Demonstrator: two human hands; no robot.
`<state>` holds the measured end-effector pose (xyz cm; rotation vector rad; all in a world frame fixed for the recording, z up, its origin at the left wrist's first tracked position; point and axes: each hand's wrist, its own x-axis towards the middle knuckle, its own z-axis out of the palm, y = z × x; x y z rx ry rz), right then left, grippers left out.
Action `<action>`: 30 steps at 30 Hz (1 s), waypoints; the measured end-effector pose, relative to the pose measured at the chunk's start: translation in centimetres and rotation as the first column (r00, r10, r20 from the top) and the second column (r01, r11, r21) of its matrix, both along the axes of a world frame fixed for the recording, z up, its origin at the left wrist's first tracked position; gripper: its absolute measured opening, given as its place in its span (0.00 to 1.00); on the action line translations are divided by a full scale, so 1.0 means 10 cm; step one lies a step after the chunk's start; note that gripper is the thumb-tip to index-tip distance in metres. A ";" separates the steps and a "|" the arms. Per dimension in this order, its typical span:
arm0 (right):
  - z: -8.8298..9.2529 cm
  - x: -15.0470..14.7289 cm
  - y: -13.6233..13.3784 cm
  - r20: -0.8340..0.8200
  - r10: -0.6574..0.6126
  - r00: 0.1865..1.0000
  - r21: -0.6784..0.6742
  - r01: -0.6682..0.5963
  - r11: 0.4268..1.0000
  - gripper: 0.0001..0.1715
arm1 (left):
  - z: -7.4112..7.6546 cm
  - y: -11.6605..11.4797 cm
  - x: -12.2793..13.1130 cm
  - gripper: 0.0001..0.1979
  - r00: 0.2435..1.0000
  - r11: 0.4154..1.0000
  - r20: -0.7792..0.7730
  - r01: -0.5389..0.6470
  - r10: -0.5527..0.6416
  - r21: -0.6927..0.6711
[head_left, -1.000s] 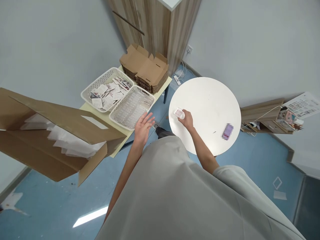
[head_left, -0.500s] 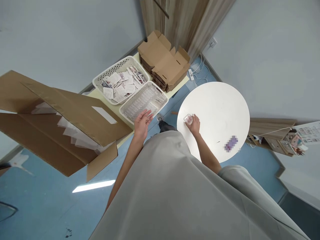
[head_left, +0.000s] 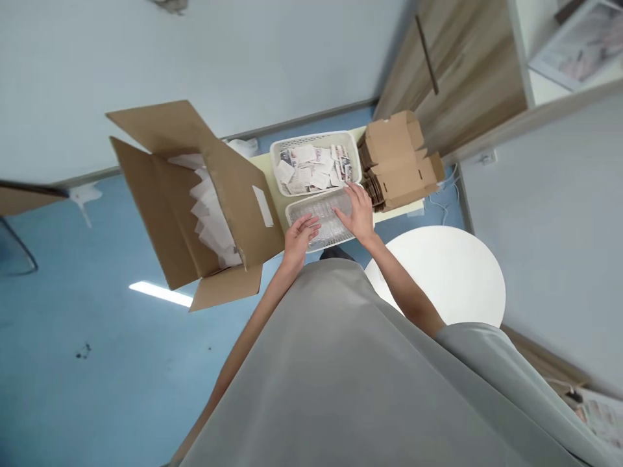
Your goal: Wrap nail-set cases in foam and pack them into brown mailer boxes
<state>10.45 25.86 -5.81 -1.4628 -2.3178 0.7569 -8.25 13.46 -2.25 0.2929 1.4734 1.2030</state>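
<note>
My left hand [head_left: 300, 239] hovers at the left front rim of the smaller white basket [head_left: 291, 216], fingers loosely apart and nothing seen in them. Over the same basket's right end is my right hand [head_left: 357, 215], its thumb spread from the fingers and no object visible in it. Clear plastic boxes [head_left: 327, 219] lie in rows inside this basket, partly covered by my hands. Just behind stands a larger white basket [head_left: 276, 155] holding many small printed packets [head_left: 311, 170].
An open carton [head_left: 233, 201] with white sheets [head_left: 211, 224] inside stands at the left. Flattened brown boxes [head_left: 396, 159] are stacked right of the baskets on a pale yellow table [head_left: 269, 170]. A round white table [head_left: 452, 272] is at my right.
My right hand has moved left from the round table, where it held a small clear box, to the smaller basket. That box no longer shows. The view has turned left.
</note>
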 end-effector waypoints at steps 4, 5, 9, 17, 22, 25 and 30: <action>0.21 -0.69 0.37 -0.037 0.181 0.983 -0.024 -0.182 0.983 0.41 | 0.25 -0.09 -0.07 0.25 0.998 0.998 0.011 -0.056 0.056 0.038; 0.26 -0.84 0.41 -0.054 0.212 0.976 -0.027 -0.214 0.977 0.41 | 0.35 -0.12 -0.09 0.26 0.998 0.996 0.017 -0.068 0.067 0.054; 0.45 -1.34 0.37 -0.129 0.316 0.940 -0.021 -0.321 0.947 0.40 | 0.80 -0.32 -0.27 0.25 0.992 0.984 0.024 -0.126 0.124 0.130; 0.79 -1.86 0.08 -0.197 0.430 0.881 0.122 -0.413 0.902 0.37 | 1.19 -0.68 -0.95 0.29 0.906 0.914 -0.179 -0.345 0.384 0.214; 1.31 -2.07 -0.21 -0.180 0.433 0.883 0.188 -0.401 0.897 0.34 | 1.15 -0.90 -1.15 0.25 0.916 0.909 -0.129 -0.343 0.379 0.237; 1.63 -2.24 -0.41 -0.081 0.477 0.875 0.189 -0.456 0.870 0.29 | 1.10 -1.06 -1.25 0.21 0.936 0.915 -0.080 -0.313 0.342 0.253; 1.76 -2.80 -0.61 0.244 0.632 0.736 -0.033 -0.645 0.764 0.16 | 0.95 -1.28 -1.32 0.14 0.970 0.935 0.001 -0.233 0.241 0.268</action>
